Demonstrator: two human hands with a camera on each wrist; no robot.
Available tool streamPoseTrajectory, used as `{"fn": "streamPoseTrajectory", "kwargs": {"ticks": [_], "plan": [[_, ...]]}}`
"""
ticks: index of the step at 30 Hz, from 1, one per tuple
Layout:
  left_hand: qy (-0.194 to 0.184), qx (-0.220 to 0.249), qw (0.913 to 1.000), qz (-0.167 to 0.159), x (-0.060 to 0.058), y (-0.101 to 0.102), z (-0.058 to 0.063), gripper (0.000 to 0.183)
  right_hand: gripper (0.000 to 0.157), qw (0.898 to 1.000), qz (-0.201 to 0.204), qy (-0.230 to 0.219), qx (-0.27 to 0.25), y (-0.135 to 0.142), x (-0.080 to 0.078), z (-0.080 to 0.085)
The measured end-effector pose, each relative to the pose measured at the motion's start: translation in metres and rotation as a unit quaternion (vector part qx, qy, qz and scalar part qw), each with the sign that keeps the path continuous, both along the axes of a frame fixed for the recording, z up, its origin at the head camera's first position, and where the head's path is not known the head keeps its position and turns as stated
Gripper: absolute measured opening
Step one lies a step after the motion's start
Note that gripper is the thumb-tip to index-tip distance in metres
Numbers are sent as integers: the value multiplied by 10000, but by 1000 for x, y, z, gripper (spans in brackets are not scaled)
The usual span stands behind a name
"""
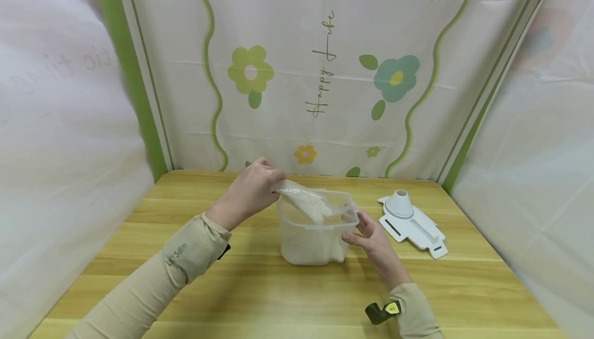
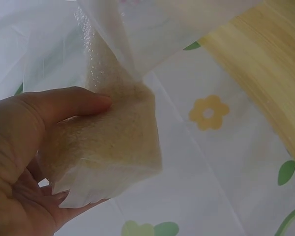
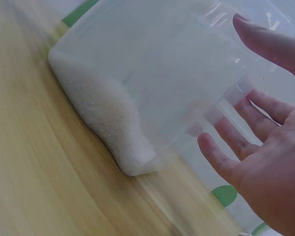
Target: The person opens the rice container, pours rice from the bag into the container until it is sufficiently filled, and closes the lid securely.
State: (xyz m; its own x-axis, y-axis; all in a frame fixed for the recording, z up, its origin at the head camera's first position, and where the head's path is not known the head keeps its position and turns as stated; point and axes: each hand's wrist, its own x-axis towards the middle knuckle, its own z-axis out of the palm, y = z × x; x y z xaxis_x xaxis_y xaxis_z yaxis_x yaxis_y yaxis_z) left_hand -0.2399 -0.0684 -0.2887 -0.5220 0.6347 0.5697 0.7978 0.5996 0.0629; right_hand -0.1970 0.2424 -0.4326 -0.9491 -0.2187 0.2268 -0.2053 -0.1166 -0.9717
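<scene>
My left hand (image 1: 250, 189) grips a clear plastic bag of rice (image 2: 113, 132), thumb across its near face. In the head view the bag tilts down to the right, its lower end inside a translucent plastic container (image 1: 301, 246). White rice (image 3: 113, 123) lies heaped in the bottom of this container, as the right wrist view shows. At the container's right end is my right hand (image 1: 371, 241), fingers spread and loosely bent, with fingertips at the wall and rim. Its thumb (image 3: 265, 42) is held apart from the fingers.
A flat white lid (image 1: 424, 230) with a cone-shaped spout (image 1: 400, 205) lies to the right of the container on the wooden table (image 1: 250, 297). A flower-printed curtain (image 1: 287, 127) hangs behind the table, with white fabric on both sides.
</scene>
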Motion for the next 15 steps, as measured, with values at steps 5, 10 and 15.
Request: {"fn": "streamPoseTrajectory", "kwargs": {"ticks": [5, 10, 15], "plan": [[117, 11, 9999, -13, 1, 0, 0, 26, 73, 10000, 1, 49, -25, 0, -2, -1], [224, 49, 9997, -62, 1, 0, -1, 25, 74, 10000, 11, 19, -9, 1, -2, -2], [270, 21, 9996, -59, 1, 1, -1, 24, 75, 10000, -4, -53, 81, 1, -1, -2]]}}
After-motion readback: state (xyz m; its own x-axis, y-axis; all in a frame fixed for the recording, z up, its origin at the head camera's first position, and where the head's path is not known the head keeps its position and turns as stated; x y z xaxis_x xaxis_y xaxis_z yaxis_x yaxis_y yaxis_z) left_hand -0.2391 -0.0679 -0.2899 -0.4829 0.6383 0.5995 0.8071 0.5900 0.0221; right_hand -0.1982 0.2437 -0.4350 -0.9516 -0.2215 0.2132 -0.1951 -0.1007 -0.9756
